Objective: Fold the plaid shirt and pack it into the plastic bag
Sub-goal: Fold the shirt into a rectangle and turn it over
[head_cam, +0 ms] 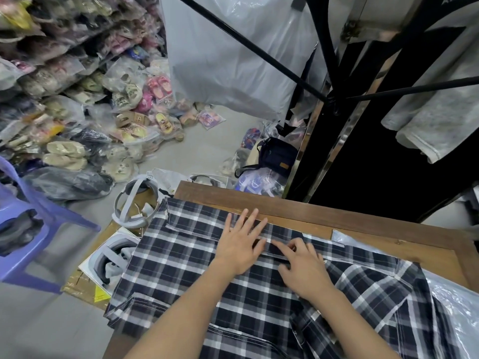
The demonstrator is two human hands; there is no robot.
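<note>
The plaid shirt [181, 270], dark blue, grey and white, lies spread over the wooden table [305, 216] and hangs past its left edge. My left hand [241, 244] rests flat on the shirt near the far hem, fingers spread. My right hand [303, 268] is beside it, its fingertips bent onto a folded strip of the cloth; whether it pinches the strip is unclear. A clear plastic bag [456, 304] lies on the table at the right, partly under the shirt.
A purple plastic stool [23, 229] stands on the floor at the left. Boxes and grey headbands [134, 203] lie by the table's left side. Bagged shoes [77, 112] pile up behind. A black rack [334, 60] with hanging clothes stands beyond the table.
</note>
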